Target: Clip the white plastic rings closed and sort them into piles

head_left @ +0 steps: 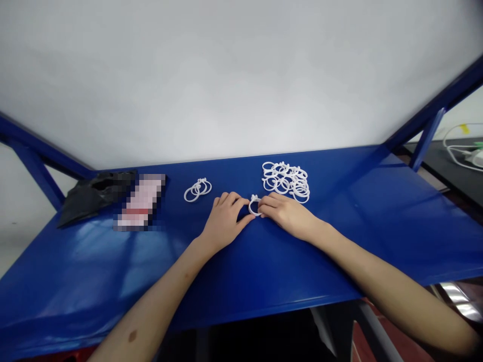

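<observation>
Where hands (224,222) meet: white plastic ring (250,207), likely light, stiff; best held by rim.
Right fingers (266,203): pinching it.
Left fingers (245,202): against it, grip unclear.

Workshop, seemingly: blue bench (264,274), braced blue frame (428,140).

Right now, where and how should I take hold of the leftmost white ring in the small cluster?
Probably pinch the leftmost white ring by its near-left arc, coming from the near left: that curve shows clear against the blue table, while its far-right side overlaps neighbouring rings in this view.
</observation>
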{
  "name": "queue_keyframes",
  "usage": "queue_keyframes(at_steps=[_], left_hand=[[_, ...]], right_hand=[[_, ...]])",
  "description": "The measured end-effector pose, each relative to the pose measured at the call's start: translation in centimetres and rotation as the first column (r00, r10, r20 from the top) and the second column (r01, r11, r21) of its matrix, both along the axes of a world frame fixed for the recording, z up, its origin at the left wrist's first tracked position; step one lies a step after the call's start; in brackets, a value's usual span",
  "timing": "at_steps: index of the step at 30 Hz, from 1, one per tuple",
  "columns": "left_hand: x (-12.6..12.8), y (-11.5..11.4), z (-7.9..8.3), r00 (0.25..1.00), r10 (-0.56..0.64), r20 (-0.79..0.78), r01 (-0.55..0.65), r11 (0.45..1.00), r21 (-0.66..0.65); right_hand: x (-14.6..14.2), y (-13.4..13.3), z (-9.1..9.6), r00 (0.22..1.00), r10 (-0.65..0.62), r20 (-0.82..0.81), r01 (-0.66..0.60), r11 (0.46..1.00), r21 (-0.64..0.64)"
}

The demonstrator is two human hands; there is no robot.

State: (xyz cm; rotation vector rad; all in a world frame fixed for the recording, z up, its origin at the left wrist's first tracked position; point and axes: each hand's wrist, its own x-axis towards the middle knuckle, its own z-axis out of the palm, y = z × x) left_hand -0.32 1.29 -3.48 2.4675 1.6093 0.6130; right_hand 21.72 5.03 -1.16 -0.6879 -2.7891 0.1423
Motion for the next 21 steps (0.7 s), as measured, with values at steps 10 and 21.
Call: queue_keyframes(at_steps=[10, 21], left_hand=[[-0.29, 0.21, 0.18, 0.998, -0.063, 0.025, 0.064, 0.997, -0.031], [-0.08, 0.0, 0.47, 0.998, -0.061, 0.019, 0.062, 0.998, -0.02]], right_hand=[[0.08, -0.28, 0.29, 1.0, 0.029, 0.001, -0.029, 1.0, 0.003], [0.11, -0.33, -0.17, 1.0, -0.003, -0.022, 0.004, 1.0, 0.028]])
